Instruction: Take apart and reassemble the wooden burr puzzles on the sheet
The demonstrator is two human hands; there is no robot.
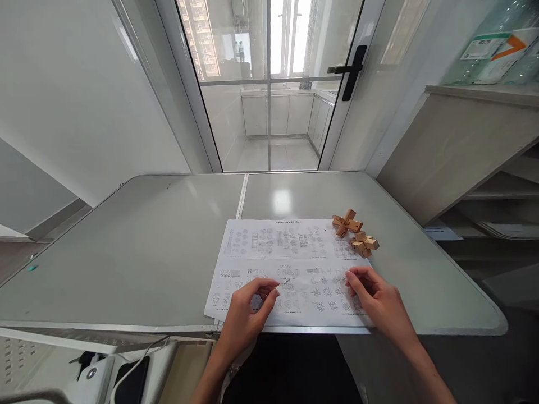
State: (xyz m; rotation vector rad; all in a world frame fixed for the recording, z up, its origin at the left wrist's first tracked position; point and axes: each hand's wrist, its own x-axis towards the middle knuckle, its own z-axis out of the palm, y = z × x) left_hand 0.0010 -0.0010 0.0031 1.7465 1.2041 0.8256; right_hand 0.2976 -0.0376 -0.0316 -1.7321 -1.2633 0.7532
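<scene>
A printed instruction sheet (286,264) with small puzzle diagrams lies flat near the front edge of a grey table (138,247). My left hand (248,308) rests on the sheet's lower middle with fingers loosely curled and nothing in them. Over the sheet's lower right corner, my right hand (377,297) lies with fingers bent down onto the paper, also holding nothing. Two wooden interlocking cross puzzles stand at the sheet's upper right corner: one (347,222) farther back, the other (364,243) closer to my right hand but apart from it.
A seam (241,196) divides the tabletop into two halves. A glass sliding door (269,84) with a black handle (351,70) stands behind the table. Wooden shelving (484,157) rises at the right. A white device with a cable (96,376) lies below the table's front left.
</scene>
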